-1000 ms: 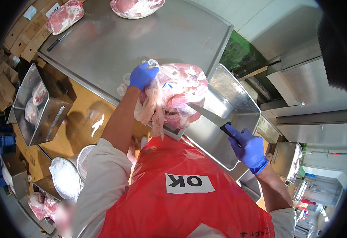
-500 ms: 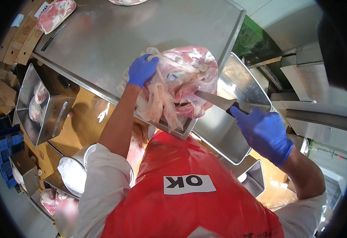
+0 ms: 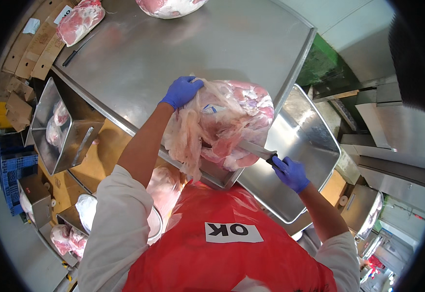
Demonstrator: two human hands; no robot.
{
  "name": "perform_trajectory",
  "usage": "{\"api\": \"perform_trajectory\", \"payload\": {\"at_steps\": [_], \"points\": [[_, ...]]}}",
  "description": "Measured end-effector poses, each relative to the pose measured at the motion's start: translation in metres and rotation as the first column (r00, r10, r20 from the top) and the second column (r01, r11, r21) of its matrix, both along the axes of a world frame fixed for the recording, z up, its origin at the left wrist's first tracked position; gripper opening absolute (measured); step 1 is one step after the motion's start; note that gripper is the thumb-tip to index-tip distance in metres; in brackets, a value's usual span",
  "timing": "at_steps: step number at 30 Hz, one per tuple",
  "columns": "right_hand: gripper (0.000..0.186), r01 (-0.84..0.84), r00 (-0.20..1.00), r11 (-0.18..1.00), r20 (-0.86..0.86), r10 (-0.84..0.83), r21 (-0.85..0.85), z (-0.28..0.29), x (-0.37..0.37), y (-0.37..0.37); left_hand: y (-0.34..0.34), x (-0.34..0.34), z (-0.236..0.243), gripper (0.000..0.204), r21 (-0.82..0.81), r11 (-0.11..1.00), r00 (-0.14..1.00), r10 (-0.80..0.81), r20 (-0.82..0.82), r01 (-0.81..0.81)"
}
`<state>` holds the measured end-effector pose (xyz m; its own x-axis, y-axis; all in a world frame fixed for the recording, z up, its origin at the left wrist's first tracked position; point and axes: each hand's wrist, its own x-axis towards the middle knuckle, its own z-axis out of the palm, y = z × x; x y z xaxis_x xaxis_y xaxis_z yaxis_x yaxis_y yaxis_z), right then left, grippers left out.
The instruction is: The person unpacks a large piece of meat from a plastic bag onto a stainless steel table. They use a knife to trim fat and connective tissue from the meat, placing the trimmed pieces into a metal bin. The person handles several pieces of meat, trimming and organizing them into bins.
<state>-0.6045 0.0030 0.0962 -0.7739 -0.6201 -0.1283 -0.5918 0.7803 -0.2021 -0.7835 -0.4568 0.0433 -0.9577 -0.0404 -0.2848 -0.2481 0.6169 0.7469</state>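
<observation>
A large piece of raw meat (image 3: 254, 104) lies at the near corner of a steel table (image 3: 222, 44). Pale membrane (image 3: 185, 136) hangs loosely from its left side toward the table's edge, and a small white and blue label (image 3: 212, 109) sits on top. My left hand (image 3: 183, 92), in a blue glove, is closed on the membrane at the meat's upper left. In my right hand (image 3: 292, 174), also gloved, is the dark handle of a knife (image 3: 256, 149). Its blade points left, with the tip against or within the meat's lower right; the very tip is hidden.
A steel tub (image 3: 331, 165) stands right of the table, and a steel bin (image 3: 87, 134) holding meat stands left. Another knife (image 3: 71, 57) lies near the table's far left, beside a meat piece (image 3: 81, 22). Another meat piece (image 3: 171, 7) rests at the back.
My right hand and the knife have come lower and closer in, with the blade now at the meat's lower right. The whole view has shifted; my left hand keeps its hold.
</observation>
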Motion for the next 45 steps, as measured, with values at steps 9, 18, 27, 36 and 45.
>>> {"api": "perform_trajectory", "payload": {"at_steps": [9,18,27,36,45], "points": [[0.042,0.214,0.971,0.933,0.171,-0.170,-0.290,-0.126,0.013,-0.027,-0.011,-0.007,-0.016,0.046,0.070,0.997,0.988,0.028,-0.151,-0.017],[0.059,0.360,0.933,0.879,0.135,-0.334,-0.314,-0.109,0.035,-0.045,0.006,0.006,0.024,0.050,-0.230,0.967,0.957,0.042,-0.287,-0.112],[0.061,0.560,0.812,0.805,-0.061,-0.580,-0.193,0.000,0.094,-0.007,0.104,0.058,0.071,0.071,-0.411,0.911,0.584,-0.316,-0.748,-0.034],[0.049,0.337,0.888,0.923,-0.262,-0.378,-0.188,0.120,0.049,-0.041,0.096,0.078,0.067,0.035,-0.446,0.894,0.745,-0.332,-0.578,0.052],[0.031,0.178,0.946,0.982,-0.287,-0.151,0.068,0.173,-0.009,-0.106,0.069,0.070,0.055,0.031,-0.125,0.984,0.861,-0.171,-0.479,0.126]]}}
